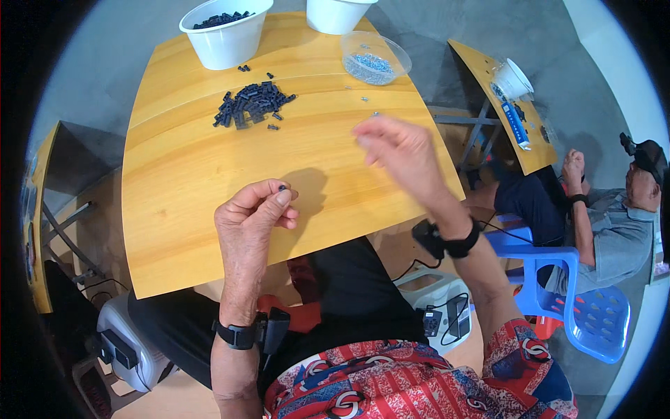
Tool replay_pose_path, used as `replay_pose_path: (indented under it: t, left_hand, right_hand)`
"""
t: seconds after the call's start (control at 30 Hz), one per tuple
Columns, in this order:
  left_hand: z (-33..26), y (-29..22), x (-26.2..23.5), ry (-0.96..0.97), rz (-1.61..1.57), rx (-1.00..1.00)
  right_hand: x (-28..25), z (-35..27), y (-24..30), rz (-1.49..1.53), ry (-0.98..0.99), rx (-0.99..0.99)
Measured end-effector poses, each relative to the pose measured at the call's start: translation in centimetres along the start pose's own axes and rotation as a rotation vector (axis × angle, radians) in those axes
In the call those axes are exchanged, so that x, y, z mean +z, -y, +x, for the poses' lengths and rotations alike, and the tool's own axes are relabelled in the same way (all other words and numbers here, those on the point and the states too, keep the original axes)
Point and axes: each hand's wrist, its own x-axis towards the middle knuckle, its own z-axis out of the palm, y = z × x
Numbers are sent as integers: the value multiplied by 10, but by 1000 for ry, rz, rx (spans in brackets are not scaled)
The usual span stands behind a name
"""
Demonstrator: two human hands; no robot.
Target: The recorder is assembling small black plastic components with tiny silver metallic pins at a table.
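Hands over a wooden table (188, 209). Left hand (251, 216) curled closed, pinching a small black part (282, 188) between thumb and forefinger, above the near half of the table. Right hand (401, 150) raised farther out and blurred; fingers bent, whether it grips anything cannot be told. Pile of black parts (252, 103) lies mid-table, well apart from both hands. White bowl (225, 31) at the far edge holds more black parts. Clear bowl (375, 58) with small silvery pieces stands beyond the right hand. Another person sits on a blue chair (583, 307) to the right.
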Motion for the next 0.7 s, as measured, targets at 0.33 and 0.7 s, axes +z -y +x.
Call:
replay_pose_path:
  t: [0.33,0.7]
  left_hand:
    - [-2,8,3,71,153,44]
    - [-4,11,2,84,217,69]
  right_hand:
    - [-69,10,-54,-475,-61,16]
    - [-56,7,-57,-625,-44,-207]
